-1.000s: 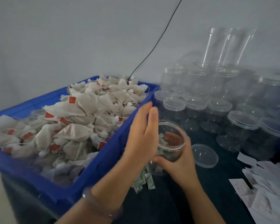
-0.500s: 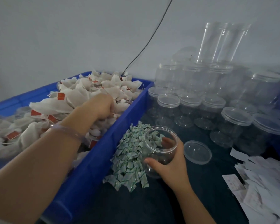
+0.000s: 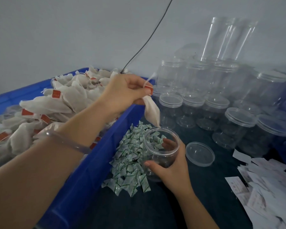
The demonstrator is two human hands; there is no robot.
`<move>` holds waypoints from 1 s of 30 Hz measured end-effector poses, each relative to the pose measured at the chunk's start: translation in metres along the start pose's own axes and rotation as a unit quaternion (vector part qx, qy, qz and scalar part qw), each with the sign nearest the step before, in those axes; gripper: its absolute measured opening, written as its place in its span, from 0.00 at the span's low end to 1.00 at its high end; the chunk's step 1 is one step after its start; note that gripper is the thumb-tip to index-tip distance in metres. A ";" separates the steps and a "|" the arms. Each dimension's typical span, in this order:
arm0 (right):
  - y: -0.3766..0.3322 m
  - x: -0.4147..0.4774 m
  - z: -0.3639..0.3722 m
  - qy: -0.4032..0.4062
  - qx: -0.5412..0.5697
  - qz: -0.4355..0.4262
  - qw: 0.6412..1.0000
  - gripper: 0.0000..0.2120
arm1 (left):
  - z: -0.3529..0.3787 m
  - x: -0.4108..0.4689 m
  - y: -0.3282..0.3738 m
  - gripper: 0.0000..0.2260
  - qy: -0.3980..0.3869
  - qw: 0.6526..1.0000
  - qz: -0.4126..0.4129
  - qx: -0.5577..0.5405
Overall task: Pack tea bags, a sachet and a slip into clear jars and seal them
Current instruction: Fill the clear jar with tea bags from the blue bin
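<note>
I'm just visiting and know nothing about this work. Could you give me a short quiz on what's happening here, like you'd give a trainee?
1. True or false: the right hand grips the open jar while the left hand dangles a tea bag over its rim.
2. Where is the loose lid? A) on the jar B) on the table, right of the jar C) in the left hand
3. Fill in: the pile between the blue crate and the jar is small green-printed ____.
Key: 1 true; 2 B; 3 sachets.
</note>
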State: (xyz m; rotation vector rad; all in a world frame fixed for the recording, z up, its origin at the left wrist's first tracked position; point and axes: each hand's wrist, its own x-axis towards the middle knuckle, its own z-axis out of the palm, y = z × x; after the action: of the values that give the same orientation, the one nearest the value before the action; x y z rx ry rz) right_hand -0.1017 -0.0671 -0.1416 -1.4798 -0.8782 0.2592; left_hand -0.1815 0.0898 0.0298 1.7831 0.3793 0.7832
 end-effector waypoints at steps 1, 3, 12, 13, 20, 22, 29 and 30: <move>-0.001 0.000 0.000 -0.001 0.003 -0.002 1.000 0.46 | 0.007 -0.003 -0.003 0.07 -0.032 0.999 -0.009 -0.013; -0.003 0.001 0.001 -0.002 0.010 -0.011 1.000 0.46 | 0.020 -0.009 -0.010 0.08 -0.099 0.995 -0.017 0.006; 0.000 -0.001 0.001 -0.001 -0.001 0.000 1.000 0.45 | 0.026 -0.010 -0.023 0.03 -0.162 0.968 -0.005 0.194; 0.000 -0.001 0.000 0.000 -0.003 0.001 1.000 0.45 | 0.016 -0.004 -0.023 0.04 -0.123 0.967 0.008 0.221; -0.001 0.000 0.000 -0.001 -0.010 0.003 1.000 0.45 | -0.041 0.013 -0.052 0.12 -0.167 0.764 -0.163 0.601; -0.001 -0.001 0.000 -0.001 -0.013 0.002 1.000 0.45 | -0.042 0.016 -0.056 0.12 -0.167 0.754 -0.159 0.615; -0.001 -0.001 0.000 0.000 -0.014 0.001 1.000 0.46 | -0.050 0.025 -0.064 0.08 -0.099 0.818 -0.129 0.552; 0.000 -0.001 0.000 0.000 -0.015 0.002 1.000 0.45 | -0.052 0.027 -0.063 0.07 -0.067 0.851 -0.127 0.505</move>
State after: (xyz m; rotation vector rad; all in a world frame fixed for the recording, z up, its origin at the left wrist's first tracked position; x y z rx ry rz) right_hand -0.1023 -0.0678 -0.1414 -1.5088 -0.8839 0.2500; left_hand -0.1896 0.1657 -0.0109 2.6563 1.0462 0.2333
